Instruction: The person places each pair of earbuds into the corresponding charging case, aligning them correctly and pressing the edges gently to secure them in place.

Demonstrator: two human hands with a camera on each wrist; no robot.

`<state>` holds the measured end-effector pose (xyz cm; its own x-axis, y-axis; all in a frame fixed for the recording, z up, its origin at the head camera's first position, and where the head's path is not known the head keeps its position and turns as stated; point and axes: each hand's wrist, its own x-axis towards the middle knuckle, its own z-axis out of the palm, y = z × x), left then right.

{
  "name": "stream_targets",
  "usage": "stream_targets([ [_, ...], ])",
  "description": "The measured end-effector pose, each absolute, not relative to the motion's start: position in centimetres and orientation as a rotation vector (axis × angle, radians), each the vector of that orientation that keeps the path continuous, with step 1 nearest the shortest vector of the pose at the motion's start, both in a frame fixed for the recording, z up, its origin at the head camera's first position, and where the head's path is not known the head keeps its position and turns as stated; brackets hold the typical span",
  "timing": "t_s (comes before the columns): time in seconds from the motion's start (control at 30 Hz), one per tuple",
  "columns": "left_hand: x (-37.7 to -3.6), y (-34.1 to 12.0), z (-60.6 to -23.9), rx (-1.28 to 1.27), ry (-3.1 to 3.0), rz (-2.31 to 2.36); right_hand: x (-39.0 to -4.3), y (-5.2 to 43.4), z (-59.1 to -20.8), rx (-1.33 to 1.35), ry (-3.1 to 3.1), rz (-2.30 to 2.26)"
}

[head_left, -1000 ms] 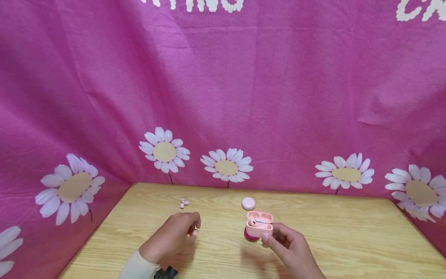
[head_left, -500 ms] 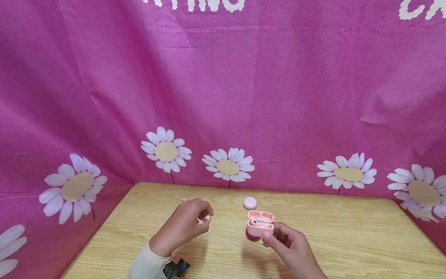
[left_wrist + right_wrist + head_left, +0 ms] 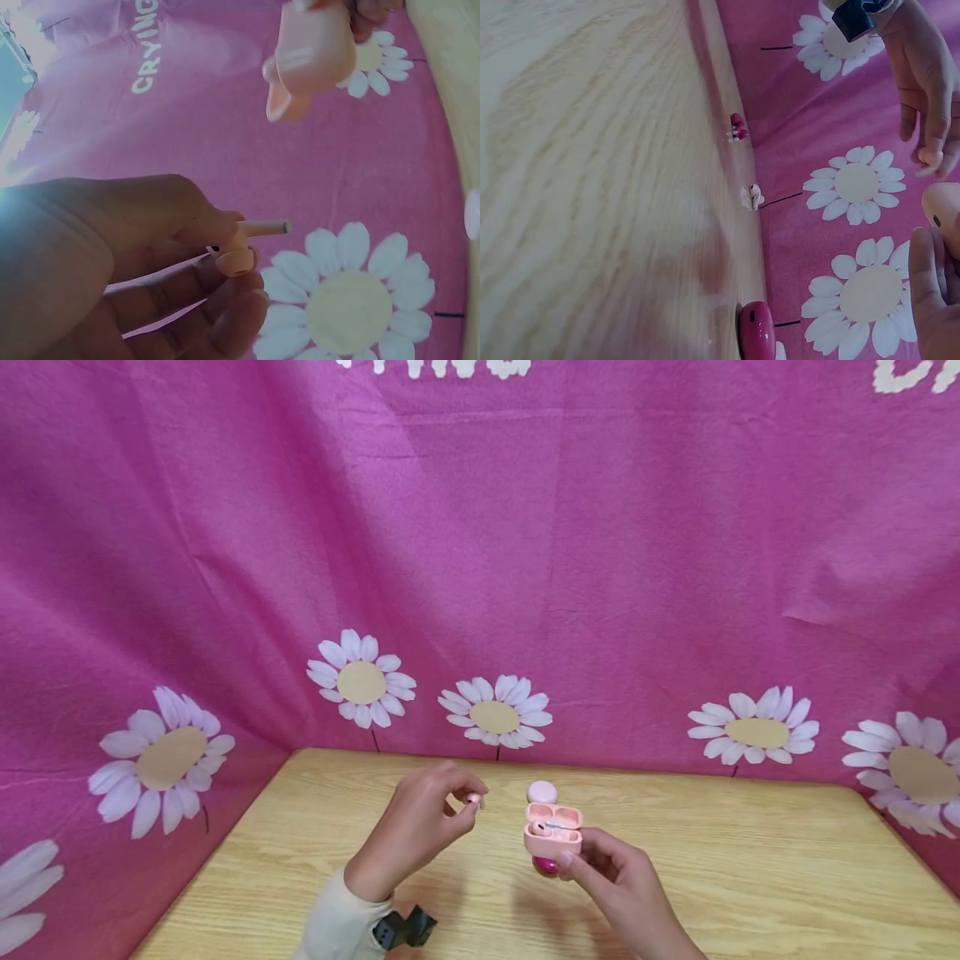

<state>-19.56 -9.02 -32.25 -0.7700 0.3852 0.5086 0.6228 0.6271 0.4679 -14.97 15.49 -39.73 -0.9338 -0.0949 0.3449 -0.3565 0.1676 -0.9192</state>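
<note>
My left hand (image 3: 423, 827) pinches a peach-pink earbud (image 3: 236, 259) between thumb and fingers, its stem pointing away from the palm. It hovers over the table, left of the charging case (image 3: 553, 845). My right hand (image 3: 626, 885) grips that peach-pink case by its right side, with the lid flipped up. A matching earbud (image 3: 540, 829) sits in the case's left slot, while the right slot shows bare. In the right wrist view, the case's rounded underside fills the right edge, and the left hand (image 3: 930, 97) hangs above it.
A pale pink round case (image 3: 542, 792) lies on the wooden table (image 3: 750, 860) behind the held case. The magenta case (image 3: 546, 866) is partly hidden beneath it. Pale pink earbuds (image 3: 753, 196) and magenta earbuds (image 3: 738, 127) lie farther left. A pink flowered cloth (image 3: 622, 568) hangs behind.
My left hand has lifted and moved right with the earbud, closer to the case, and now hides the loose earbuds on the table. The right hand has barely shifted.
</note>
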Motion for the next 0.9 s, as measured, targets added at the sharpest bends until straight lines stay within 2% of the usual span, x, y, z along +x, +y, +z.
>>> stream_targets([
  [0.33,-19.5,-7.1,-31.1,-0.884,-2.35,-1.102,-15.7,14.7,-39.4,0.49,-2.195,1.884],
  [0.9,-19.1,-4.5,-30.6,-1.032,-2.224,-1.067,-16.2,14.5,-39.7,0.507,-2.184,1.912],
])
